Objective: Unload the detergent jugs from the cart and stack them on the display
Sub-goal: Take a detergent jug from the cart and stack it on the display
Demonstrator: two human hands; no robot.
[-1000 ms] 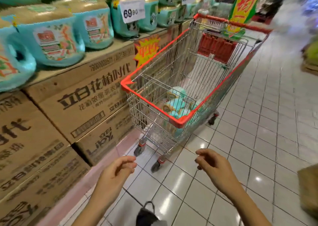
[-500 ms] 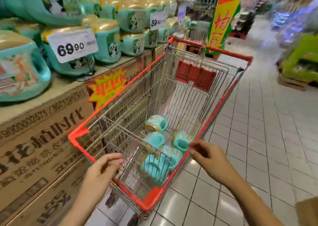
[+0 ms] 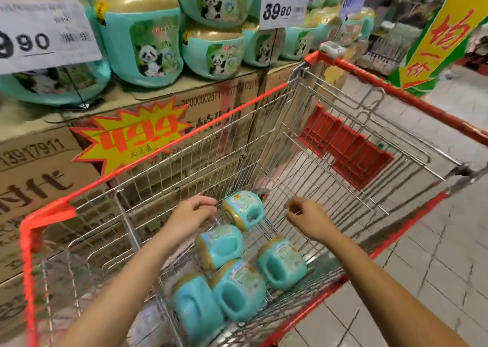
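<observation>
**Reach into the cart [image 3: 163,152].** Both hands are inside the basket, fingers loosely curled and closed round nothing. The left hand [image 3: 194,214] has its fingertips just beside the farthest jug [image 3: 244,209]; whether they touch it cannot be told. The right hand [image 3: 307,218] hovers on that jug's other side, apart from it. Four more jugs [image 3: 282,264] lie below and behind the wrists, nearer the person.

Suggested technique: hook the fingers through the moulded handle opening rather than round the smooth body. Lift clear of the wire wall before swinging to the display [image 3: 158,93], up and to the left of the left hand.

Each jug is turquoise with a gold top end and a pale label, and lies on its side. Motion blur hides finer detail. Each is probably stiff, and heavy if full.
</observation>
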